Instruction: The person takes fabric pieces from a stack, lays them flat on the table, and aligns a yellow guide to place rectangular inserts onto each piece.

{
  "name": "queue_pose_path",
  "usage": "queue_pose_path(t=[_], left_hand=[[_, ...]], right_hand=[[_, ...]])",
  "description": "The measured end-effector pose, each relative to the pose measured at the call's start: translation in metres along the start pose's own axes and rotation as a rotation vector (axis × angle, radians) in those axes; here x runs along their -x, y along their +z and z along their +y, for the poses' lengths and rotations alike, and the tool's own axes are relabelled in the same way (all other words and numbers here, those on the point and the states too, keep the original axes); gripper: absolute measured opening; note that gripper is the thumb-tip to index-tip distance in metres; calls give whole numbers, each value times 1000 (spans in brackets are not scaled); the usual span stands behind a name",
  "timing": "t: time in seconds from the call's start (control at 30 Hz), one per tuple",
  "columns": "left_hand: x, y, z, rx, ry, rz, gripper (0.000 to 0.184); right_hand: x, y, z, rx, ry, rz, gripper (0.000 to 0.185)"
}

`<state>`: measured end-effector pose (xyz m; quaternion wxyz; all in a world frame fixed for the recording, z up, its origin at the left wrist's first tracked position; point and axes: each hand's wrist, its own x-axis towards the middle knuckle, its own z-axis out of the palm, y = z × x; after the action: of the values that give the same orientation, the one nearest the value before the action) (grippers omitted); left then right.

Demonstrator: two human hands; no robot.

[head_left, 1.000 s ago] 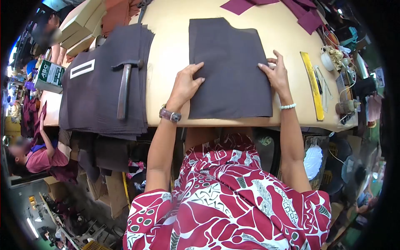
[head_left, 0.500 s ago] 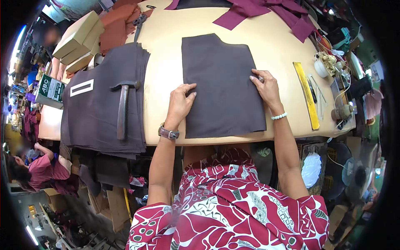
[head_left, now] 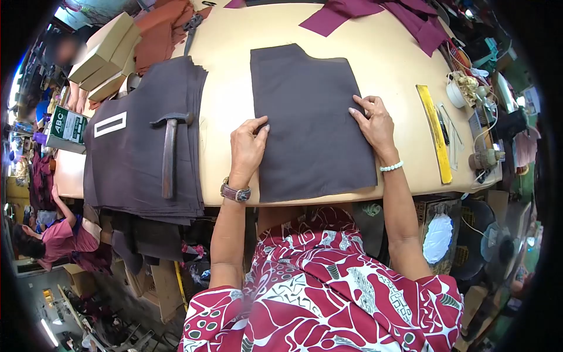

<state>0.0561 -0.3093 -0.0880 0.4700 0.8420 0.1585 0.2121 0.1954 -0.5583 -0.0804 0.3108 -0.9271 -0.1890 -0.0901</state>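
A dark brown cut fabric piece [head_left: 311, 123] lies flat on the table in front of me, with a curved notch at its upper right. At its left edge, my left hand [head_left: 248, 146] is closed, thumb and forefinger pinched on the cloth. My right hand [head_left: 375, 126] holds the right edge between thumb and bent fingers; its palm side is hidden. To the left, a stack of matching dark fabric pieces [head_left: 141, 158] carries a hammer [head_left: 169, 152] and a white rectangular frame [head_left: 110, 124].
A yellow ruler [head_left: 434, 135] and thin tools lie at the right. Scissors [head_left: 191, 29], rust-coloured cloth [head_left: 155, 44] and cardboard boxes [head_left: 105, 50] sit at the far left, near a green-and-white tin [head_left: 67, 126]. Maroon cloth [head_left: 343, 14] lies at the back. A person in pink [head_left: 64, 232] is at left.
The fabric piece has shifted slightly left and toward me at its lower edge, with both hands still at its sides. The view has tilted a little. The person at left has moved an arm.
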Motion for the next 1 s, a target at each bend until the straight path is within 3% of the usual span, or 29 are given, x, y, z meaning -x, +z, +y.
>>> queue_pose_path(t=[0.63, 1.0], left_hand=[[-5, -4, 0, -137, -59, -4, 26], [-10, -12, -5, -106, -19, -119, 41]], right_hand=[[0, 0, 4, 53, -44, -7, 33], [-3, 2, 3, 116, -26, -47, 35]])
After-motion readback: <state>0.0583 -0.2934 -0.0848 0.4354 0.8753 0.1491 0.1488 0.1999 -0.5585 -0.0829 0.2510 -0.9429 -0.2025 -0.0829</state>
